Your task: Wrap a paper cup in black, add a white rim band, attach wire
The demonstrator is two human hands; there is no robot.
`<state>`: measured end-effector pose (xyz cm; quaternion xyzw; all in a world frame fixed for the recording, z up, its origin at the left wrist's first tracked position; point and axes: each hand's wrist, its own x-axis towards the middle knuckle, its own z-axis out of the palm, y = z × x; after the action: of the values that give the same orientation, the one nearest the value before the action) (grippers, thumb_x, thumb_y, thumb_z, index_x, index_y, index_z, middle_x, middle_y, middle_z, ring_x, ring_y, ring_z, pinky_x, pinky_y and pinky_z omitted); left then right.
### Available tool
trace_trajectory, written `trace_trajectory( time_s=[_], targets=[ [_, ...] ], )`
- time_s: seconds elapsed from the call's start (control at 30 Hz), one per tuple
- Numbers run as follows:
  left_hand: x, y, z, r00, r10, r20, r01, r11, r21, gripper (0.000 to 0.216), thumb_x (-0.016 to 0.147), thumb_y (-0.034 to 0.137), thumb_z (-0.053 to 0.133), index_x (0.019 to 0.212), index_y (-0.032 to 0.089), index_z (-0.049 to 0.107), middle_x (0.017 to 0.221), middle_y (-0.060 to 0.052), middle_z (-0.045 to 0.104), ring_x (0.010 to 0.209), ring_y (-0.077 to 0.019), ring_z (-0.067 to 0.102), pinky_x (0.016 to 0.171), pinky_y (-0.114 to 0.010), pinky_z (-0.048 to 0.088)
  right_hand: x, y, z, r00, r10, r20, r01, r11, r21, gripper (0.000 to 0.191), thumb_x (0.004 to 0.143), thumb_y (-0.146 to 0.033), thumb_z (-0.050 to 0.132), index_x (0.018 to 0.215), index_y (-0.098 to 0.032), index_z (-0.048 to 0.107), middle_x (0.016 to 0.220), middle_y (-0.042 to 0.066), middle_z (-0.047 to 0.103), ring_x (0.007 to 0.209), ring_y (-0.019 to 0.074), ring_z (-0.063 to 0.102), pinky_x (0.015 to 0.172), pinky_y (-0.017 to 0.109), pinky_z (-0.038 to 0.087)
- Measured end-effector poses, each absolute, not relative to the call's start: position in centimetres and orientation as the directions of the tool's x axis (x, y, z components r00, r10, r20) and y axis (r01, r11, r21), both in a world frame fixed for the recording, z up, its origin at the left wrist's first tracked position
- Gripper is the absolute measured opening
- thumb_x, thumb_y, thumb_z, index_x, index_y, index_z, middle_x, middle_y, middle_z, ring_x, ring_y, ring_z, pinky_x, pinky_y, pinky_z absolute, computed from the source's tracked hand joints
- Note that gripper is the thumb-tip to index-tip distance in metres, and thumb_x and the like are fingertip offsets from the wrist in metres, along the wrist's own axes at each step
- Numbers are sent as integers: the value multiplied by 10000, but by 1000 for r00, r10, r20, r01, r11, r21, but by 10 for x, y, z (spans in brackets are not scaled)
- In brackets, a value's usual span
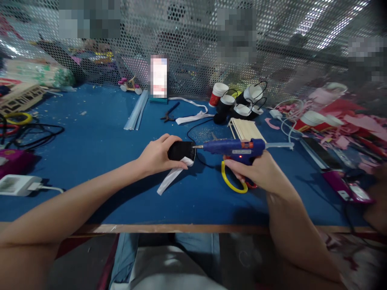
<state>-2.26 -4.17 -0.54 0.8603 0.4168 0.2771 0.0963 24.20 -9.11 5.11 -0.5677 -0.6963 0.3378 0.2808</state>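
1 black cup (180,151) juts from left grip (157,155).

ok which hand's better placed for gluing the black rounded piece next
Probably the right hand: it grips the blue plastic glue gun, metal nozzle aimed at the black rounded piece that the left hand holds.

Dim light lays soft shadows on the bench (90,133); a bright screen (159,76) glares at its far edge, and toward its right corners everything blurs.
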Motion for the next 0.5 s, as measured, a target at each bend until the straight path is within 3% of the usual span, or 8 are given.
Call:
trace_trajectory(
  time_s=[0.23, 0.5],
  targets=[
    [-23, -42, -5, 466, 775, 427, 665, -625, 408, 721, 602, 649, 628, 1136, 190, 473, 1086, -98, 571, 931, -238, 592, 708, -318, 475, 250, -78, 41, -93, 992, 90, 522, 125, -844, 262, 648, -407, 707, 763, -179, 646, 703, 20, 663, 609, 161, 603, 542, 271, 488],
    [-23, -45, -1, 451, 777, 440, 670, -620, 408, 731, 604, 648, 627, 1147, 186, 469, 1104, -104, 563, 951, -252, 590, 744, -350, 486, 250, -71, 33, -67, 998, 3, 468, 34, -883, 327, 693, -457, 662, 595, -160, 569, 542, -3, 552, 490, 96, 494, 454, 227, 399]
  ],
)
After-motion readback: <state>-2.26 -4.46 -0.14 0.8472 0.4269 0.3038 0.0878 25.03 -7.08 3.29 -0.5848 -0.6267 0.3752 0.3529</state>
